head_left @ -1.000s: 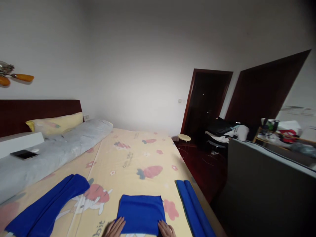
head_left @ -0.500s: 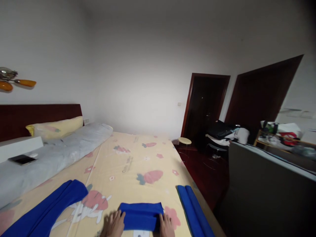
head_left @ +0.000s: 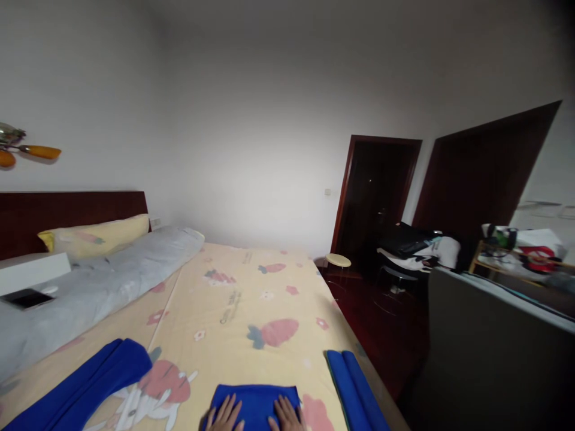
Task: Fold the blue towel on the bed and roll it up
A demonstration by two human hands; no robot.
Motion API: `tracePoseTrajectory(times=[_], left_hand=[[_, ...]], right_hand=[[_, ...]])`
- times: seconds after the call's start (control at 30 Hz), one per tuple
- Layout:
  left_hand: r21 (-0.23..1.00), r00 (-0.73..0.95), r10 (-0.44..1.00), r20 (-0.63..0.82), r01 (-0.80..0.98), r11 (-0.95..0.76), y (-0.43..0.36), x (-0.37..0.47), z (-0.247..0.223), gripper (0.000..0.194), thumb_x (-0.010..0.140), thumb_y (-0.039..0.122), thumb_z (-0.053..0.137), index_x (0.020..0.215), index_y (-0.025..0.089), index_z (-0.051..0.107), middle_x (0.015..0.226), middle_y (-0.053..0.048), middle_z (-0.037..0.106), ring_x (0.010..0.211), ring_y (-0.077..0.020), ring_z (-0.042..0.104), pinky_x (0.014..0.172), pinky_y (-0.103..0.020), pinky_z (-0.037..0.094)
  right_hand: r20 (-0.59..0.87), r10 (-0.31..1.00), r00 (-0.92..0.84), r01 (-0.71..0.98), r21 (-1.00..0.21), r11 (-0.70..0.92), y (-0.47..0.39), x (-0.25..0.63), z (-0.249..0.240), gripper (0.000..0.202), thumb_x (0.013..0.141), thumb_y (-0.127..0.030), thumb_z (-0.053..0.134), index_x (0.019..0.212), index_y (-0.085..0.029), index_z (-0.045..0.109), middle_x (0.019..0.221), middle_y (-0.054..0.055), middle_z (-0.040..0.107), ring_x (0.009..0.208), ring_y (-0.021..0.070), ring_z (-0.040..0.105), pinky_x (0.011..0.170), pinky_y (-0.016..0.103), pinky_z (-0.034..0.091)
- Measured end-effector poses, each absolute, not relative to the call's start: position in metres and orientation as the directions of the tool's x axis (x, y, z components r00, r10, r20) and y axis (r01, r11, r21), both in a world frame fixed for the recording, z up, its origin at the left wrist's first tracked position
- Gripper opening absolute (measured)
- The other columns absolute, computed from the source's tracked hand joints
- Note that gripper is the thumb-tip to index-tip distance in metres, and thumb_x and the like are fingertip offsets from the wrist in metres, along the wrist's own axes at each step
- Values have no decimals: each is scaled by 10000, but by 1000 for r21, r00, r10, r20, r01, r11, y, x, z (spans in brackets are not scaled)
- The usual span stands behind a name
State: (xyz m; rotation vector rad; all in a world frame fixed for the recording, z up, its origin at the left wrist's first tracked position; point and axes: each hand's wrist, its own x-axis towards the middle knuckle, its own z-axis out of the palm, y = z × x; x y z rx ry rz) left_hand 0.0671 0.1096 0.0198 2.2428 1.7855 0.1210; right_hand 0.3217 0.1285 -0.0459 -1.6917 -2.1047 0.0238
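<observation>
- Left hand lies flat, fingers spread, on the folded blue cloth; it grips nothing.
- Right hand presses flat on the same cloth, palm open too.
- The cloth sits on the yellow sheet at the near edge of the bed.
- A blue roll lies to its right, a longer blue fabric to its left.
- Farther off: grey duvet, yellow pillow, dark headboard.
</observation>
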Motion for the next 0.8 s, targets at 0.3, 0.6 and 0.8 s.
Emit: tracePoseTrajectory(times=[0.3,0.6,0.8], left_hand=[[192,158,986,-45,970,-147,123,100,17,606,855,226,354,1444,362,324,1548,24,296,1443,-253,247,1184,-577,181],[145,149,985,-86,980,-136,130,60,27,556,923,493,269,1464,366,254,1578,26,241,1459,-227,225,1154,-555,232],[40,85,994,-74,996,-82,126,44,32,552,924,479,264,1462,358,240,1575,42,238,1460,-216,223,1169,-545,190]], right_hand=[[323,929,-178,917,-287,276,146,310,-59,529,904,-613,366,1316,-337,552,1346,75,575,1244,348,538,971,603,486],[166,981,-99,936,-318,149,139,333,-35,572,863,-699,398,1321,-379,522,1403,61,486,1292,342,467,1018,617,441],[78,996,32,932,-363,-1,127,359,-21,659,877,-711,345,1390,-308,439,1462,65,410,1359,322,376,1100,622,341]])
